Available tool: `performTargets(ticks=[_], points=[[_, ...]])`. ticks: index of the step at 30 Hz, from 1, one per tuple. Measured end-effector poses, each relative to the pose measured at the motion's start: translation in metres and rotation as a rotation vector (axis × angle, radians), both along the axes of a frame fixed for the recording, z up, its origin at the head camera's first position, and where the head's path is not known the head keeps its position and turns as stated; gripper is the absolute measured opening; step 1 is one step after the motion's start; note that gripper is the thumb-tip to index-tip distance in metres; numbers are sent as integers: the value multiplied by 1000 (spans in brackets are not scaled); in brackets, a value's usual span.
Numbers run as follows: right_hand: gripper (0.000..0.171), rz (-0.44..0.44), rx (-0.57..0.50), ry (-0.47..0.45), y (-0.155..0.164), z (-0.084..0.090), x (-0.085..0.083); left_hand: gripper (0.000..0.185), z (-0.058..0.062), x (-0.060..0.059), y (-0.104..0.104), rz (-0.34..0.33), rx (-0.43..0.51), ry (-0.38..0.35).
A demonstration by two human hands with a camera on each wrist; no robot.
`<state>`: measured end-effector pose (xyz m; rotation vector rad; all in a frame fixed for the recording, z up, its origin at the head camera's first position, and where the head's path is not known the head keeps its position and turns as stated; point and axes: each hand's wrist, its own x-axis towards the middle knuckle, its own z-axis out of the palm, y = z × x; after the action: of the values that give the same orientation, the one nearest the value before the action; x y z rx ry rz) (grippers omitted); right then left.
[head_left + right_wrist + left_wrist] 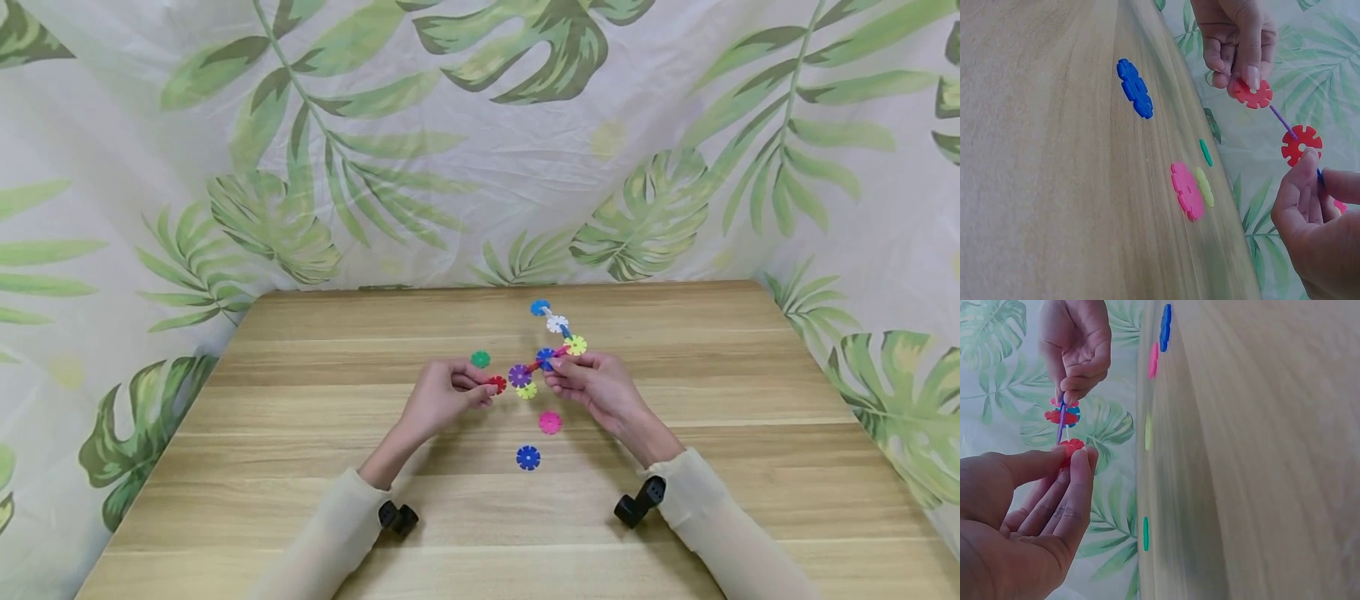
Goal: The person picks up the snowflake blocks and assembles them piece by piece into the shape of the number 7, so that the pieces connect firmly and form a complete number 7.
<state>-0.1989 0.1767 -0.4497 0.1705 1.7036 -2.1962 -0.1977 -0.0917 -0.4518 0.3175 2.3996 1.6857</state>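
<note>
My left hand (447, 392) pinches a red notched plastic disc (1254, 95) between thumb and fingertips. My right hand (600, 390) grips a chain of interlocking snowflake discs by a dark blue disc (546, 359). At the chain's near end is a purple disc (519, 376), slotted into another red disc (1302, 145). The held red disc's edge is right by the purple one's edge. Beyond the right fingers, the chain runs on through a yellow disc (576, 345) and a white disc (557, 323) to a lighter blue disc (540, 308). Fingers hide part of the chain.
Loose discs lie on the wooden table (300, 467): green (480, 359), yellow (527, 391), pink (551, 422) and dark blue (528, 457). A leaf-patterned cloth (405, 167) hangs behind the table. Each wrist carries a small black camera.
</note>
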Motion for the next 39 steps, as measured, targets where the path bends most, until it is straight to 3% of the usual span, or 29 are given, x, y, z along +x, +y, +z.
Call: performTargets(ticks=[7,16,30,39], points=[[25,2,5,5,-1,2,-1,8,3,4,4,7,35,-8],[25,0,5,-1,-1,3,-1,9,3,6,8,31,-1,16],[28,-11,51,-11,-6,3,1,12,0,8,14,99,-111,137],[25,-7,76,2,-6,1,0,15,3,9,15,97,-123,173]])
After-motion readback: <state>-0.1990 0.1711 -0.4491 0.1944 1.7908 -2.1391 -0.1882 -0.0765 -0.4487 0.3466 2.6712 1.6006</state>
